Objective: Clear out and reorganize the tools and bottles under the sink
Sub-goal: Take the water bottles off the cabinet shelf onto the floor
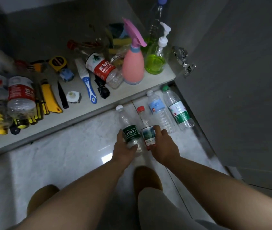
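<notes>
Bottles, clear plastic, four in a row on the pale floor [65,155] in front of the cabinet shelf [85,108]. The left hand [123,149] was wrapped round the green-label bottle [129,130], fingers curled behind its lower body and thumb lying across the front below the label. The right hand [163,146] was closed on the red-cap bottle [146,128], fingertips over the top edge of its picture label, thumb hidden. The two gripped bottles stood touching, side by side between the hands. Just beyond the right fingers stood a blue-label bottle [160,112] and a green-cap bottle [178,110], both untouched.

Past both sets of fingertips, on the shelf: pink spray bottle [132,63], green pump bottle [156,61], toppled red-label bottle [103,68], white-and-blue brush [87,82]. Well off to the left of the left fingers lay a yellow utility knife [49,97] and a tape measure [58,63].

Handling, by judgement: the floor bottles looked empty or nearly so, hence light, thin-walled and liable to dent or tip. The smooth upper walls seemed slippery; a hold at the labelled waist appeared surest.
</notes>
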`<action>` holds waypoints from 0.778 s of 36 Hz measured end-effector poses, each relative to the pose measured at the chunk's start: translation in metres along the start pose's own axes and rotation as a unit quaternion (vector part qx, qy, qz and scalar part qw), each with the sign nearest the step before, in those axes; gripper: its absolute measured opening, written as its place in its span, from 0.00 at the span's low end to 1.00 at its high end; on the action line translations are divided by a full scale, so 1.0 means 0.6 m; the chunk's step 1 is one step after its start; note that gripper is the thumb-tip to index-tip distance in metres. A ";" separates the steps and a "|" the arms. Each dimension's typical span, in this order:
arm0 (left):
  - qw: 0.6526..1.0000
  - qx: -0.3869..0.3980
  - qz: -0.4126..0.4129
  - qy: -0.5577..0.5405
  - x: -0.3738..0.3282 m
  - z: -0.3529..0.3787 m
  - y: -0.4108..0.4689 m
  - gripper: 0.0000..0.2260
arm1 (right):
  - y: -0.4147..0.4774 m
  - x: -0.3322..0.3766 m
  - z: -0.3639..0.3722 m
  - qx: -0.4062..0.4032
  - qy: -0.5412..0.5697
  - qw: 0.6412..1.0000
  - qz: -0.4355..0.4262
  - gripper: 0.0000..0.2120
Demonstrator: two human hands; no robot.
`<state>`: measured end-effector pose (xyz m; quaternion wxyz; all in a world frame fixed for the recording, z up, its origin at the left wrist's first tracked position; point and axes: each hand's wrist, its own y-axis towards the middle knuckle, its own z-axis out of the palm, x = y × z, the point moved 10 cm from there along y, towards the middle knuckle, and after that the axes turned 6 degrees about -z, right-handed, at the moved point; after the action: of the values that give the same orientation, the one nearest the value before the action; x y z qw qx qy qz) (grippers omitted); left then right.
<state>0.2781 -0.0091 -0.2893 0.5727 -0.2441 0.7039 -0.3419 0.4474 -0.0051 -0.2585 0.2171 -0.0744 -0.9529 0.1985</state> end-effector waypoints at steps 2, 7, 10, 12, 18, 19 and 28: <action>1.000 -0.010 0.010 -0.003 -0.007 0.000 0.006 0.40 | 0.004 0.011 0.000 -0.010 -0.015 1.000 -0.015 0.36; 0.998 -0.019 0.024 0.050 -0.021 0.001 0.021 0.47 | 0.021 0.027 -0.014 -0.052 -0.018 0.997 -0.045 0.31; 0.997 -0.007 0.014 0.073 -0.021 0.009 0.030 0.49 | 0.029 0.048 -0.015 -0.038 -0.079 0.989 -0.121 0.32; 0.996 -0.006 0.015 0.091 -0.022 0.014 0.033 0.49 | 0.022 0.064 -0.006 -0.019 -0.138 0.972 -0.191 0.34; 0.995 0.002 0.038 0.097 -0.044 0.038 0.047 0.47 | 0.017 0.034 0.006 -0.002 -0.195 0.968 -0.158 0.45; 0.995 0.007 0.042 0.093 -0.050 0.043 0.049 0.46 | 0.020 0.027 0.004 -0.001 -0.196 0.970 -0.145 0.46; 0.991 0.070 0.053 0.105 -0.096 0.080 0.053 0.39 | 0.037 -0.008 -0.030 -0.001 -0.218 0.974 -0.057 0.42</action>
<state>0.3391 0.0439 -0.2818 0.5287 -0.1287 0.7462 -0.3836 0.4609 0.0203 -0.2547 0.0151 0.0248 -0.9801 0.1965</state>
